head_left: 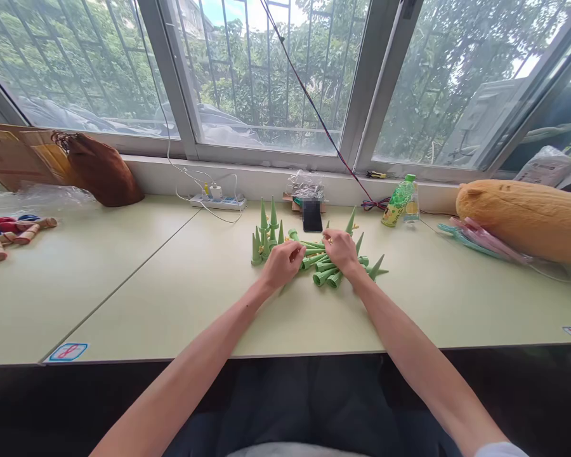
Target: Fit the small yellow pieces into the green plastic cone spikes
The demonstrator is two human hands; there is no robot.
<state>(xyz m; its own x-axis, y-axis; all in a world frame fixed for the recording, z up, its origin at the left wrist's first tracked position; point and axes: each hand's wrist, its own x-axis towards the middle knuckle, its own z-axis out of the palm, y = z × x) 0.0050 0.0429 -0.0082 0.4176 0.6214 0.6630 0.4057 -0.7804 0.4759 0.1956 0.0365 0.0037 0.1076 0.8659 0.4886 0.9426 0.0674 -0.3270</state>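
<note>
A pile of green plastic cone spikes [322, 277] lies on the table, some with hollow, flared ends facing me. My left hand [282, 264] is at the pile's left edge, with thumb and fingers pinched together. Across from it, my right hand [341, 249] is above the pile, its fingers also closed in a pinch. Whatever the fingertips hold is hidden or too small to make out. Left of the pile, several green spikes [264, 236] stand upright with their points up. Small yellow pieces show among the green ones.
Behind the pile lies a black phone [313, 217]. A power strip [221, 202] with white cables sits to its left, and a green-labelled bottle [400, 202] to its right. A brown pouch [103, 170], wooden toys [16, 233] and an orange plush [523, 218] flank the table [185, 304].
</note>
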